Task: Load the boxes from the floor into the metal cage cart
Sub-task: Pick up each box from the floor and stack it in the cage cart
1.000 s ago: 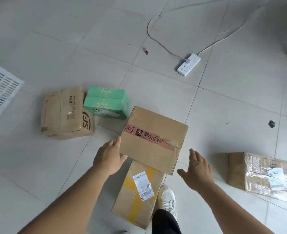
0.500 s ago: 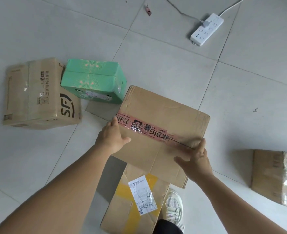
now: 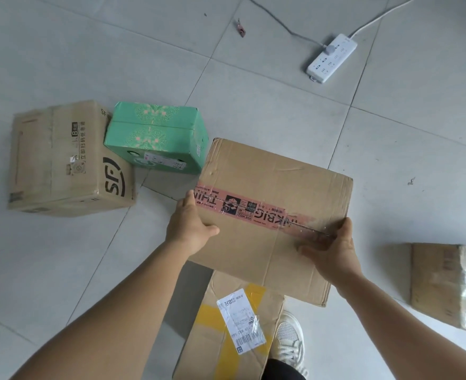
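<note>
Brown box (image 3: 275, 171) with pink tape (image 3: 243, 208); green floral-patterned box (image 3: 155, 133).

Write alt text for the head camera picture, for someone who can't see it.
Seen from above, a person's left hand and right hand grip opposite sides of a cardboard box with pink tape over a tiled floor. Four more boxes lie around it, one of them a green box, and a white power strip lies farther off.

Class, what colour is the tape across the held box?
Pink tape with black print, head view.
</note>
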`<state>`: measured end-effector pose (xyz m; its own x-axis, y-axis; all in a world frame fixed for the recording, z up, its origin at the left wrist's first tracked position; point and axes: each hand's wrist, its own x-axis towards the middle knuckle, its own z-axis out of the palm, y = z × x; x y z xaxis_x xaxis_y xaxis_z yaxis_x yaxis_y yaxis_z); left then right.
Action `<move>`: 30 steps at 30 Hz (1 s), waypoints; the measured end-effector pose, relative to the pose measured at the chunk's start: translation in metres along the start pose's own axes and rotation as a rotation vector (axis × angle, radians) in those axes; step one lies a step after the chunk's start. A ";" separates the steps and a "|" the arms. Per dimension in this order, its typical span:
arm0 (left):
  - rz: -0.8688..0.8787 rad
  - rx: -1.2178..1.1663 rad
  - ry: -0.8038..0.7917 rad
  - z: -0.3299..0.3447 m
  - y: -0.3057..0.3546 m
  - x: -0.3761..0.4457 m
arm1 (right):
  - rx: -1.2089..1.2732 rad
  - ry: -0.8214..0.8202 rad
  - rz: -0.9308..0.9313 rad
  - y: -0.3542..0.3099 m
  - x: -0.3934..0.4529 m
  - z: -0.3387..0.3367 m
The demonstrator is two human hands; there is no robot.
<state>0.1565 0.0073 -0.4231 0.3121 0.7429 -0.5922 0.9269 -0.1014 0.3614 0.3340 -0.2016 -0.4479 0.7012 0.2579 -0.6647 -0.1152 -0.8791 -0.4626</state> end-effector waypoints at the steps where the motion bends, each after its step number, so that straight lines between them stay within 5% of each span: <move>1: 0.009 -0.013 0.009 -0.007 0.003 -0.007 | 0.010 0.006 -0.006 -0.003 -0.005 -0.005; 13: 0.036 -0.199 0.181 -0.148 0.024 -0.152 | 0.101 0.073 -0.175 -0.101 -0.134 -0.098; 30: 0.046 -0.424 0.606 -0.348 -0.012 -0.402 | 0.105 0.010 -0.665 -0.252 -0.385 -0.172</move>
<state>-0.0523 -0.0593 0.0613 0.0650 0.9915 -0.1123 0.7175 0.0317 0.6959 0.2136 -0.1480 0.0254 0.6531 0.7268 -0.2128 0.2763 -0.4903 -0.8266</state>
